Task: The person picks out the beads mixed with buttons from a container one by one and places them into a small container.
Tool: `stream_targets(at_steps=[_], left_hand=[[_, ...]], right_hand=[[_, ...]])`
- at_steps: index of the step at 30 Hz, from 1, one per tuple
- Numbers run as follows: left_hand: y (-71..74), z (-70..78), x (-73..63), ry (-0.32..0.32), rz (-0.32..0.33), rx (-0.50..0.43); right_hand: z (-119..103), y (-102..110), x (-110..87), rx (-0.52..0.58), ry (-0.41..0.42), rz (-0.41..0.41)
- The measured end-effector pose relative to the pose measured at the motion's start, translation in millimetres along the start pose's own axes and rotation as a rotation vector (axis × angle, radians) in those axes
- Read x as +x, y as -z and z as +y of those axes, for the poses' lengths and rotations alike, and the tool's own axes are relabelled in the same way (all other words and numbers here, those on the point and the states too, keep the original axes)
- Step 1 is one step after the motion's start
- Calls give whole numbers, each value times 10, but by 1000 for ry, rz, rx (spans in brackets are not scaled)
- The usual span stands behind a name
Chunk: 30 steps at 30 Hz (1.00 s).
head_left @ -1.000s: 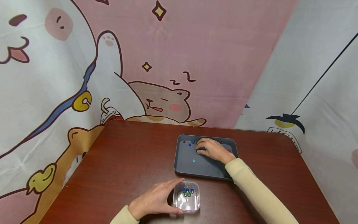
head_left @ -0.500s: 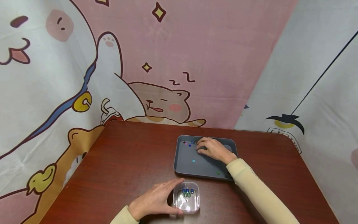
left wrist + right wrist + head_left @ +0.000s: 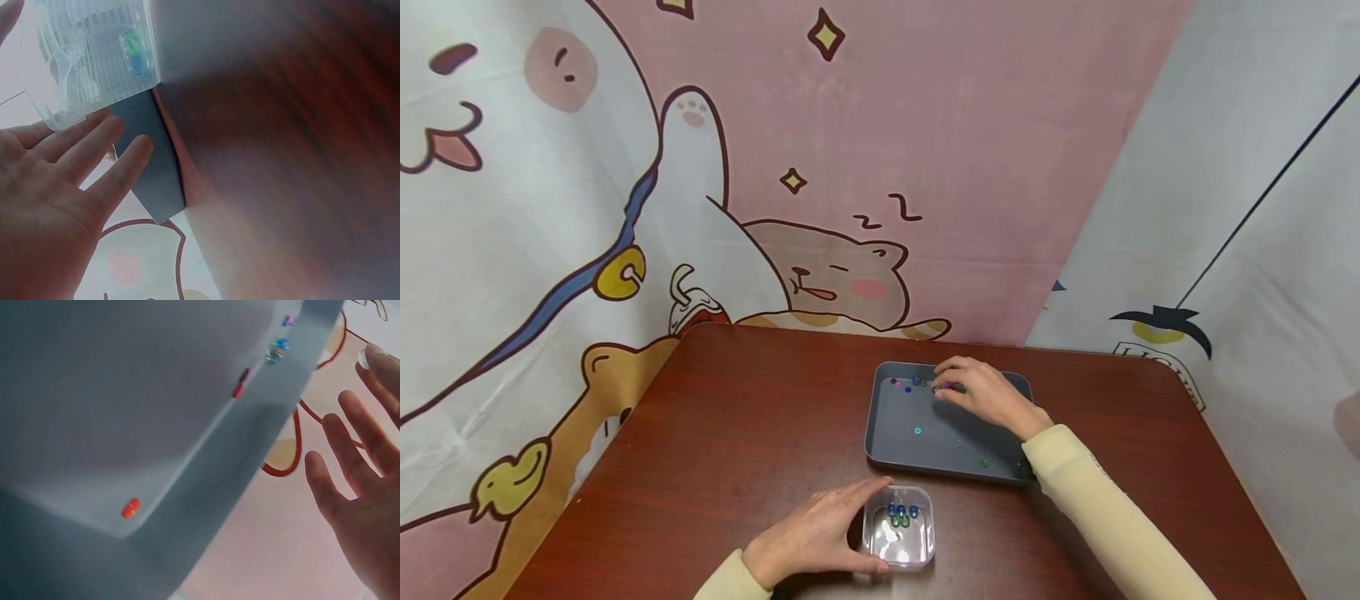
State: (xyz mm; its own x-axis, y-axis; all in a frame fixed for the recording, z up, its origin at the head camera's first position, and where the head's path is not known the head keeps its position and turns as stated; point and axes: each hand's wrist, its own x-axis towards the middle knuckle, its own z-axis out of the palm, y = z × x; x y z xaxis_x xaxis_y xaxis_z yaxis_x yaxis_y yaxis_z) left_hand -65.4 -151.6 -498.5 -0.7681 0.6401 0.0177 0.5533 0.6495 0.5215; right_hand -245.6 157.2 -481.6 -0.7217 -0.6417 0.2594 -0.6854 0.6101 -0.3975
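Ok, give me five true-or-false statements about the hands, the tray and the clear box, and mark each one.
1. The left hand is at the clear box. True.
2. The right hand is over the gray tray. True.
3. The clear box stands inside the tray. False: it stands on the table, on the person's side of the tray.
4. An orange-red bead lies near a tray corner. True.
5. The clear box holds only red beads. False: it holds blue beads and green beads.

I see the bare left hand (image 3: pixel 818 532) with thumb spread from fingers; the bare right hand (image 3: pixel 981 392), knuckles up, reaches farther forward.
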Motion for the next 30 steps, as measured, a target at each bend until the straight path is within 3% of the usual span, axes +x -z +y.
stream_targets(at_steps=[14, 30], left_hand=[[-4, 2, 3, -20, 12, 4], [2, 13, 5, 13, -2, -10]], right_hand=[[-138, 295, -40, 0, -43, 79], [-268, 384, -150, 18, 21, 162]])
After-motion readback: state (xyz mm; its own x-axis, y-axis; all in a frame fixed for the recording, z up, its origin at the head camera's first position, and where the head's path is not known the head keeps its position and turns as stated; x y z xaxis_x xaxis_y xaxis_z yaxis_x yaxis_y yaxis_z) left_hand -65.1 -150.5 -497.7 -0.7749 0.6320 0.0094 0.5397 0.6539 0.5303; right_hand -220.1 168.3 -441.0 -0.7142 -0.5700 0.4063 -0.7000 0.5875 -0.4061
